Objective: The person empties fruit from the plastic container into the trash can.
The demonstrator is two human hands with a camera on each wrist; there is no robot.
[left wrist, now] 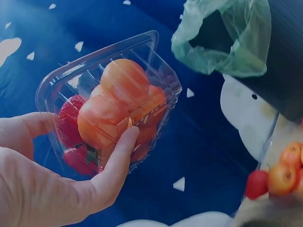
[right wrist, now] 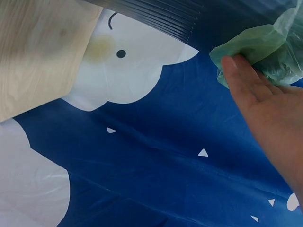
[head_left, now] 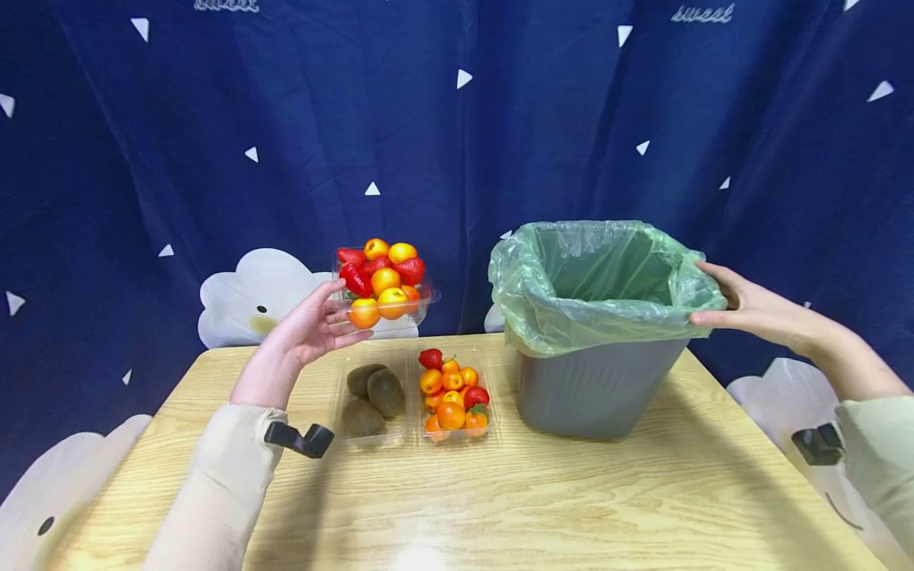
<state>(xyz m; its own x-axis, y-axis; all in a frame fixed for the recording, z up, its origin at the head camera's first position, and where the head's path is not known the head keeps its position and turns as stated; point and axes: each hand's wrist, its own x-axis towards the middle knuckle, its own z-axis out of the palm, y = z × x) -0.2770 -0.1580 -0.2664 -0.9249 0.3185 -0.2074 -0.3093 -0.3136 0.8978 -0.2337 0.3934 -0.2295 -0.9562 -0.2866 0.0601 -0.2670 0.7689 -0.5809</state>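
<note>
My left hand (head_left: pixel 317 327) holds a clear plastic fruit box (left wrist: pixel 102 59) above the back of the table, thumb on one side and fingers on the other. Strawberries (head_left: pixel 355 279) and small orange fruits (head_left: pixel 392 302) fill it, and the box tilts. On the right, my right hand (head_left: pixel 760 308) grips the end of a grey trash can (head_left: pixel 593 388) at its rim, over the green trash bag (head_left: pixel 607 317) that lines it. Thumb and fingers spread round that corner; in the right wrist view the fingers lie against the bag's folded edge.
On the wooden table (head_left: pixel 457 492), left of the can, a clear box with several kiwis (head_left: pixel 385 392) stands beside another with orange fruits (head_left: pixel 451 415) and strawberries. A dark blue curtain (head_left: pixel 400 119) hangs behind the table.
</note>
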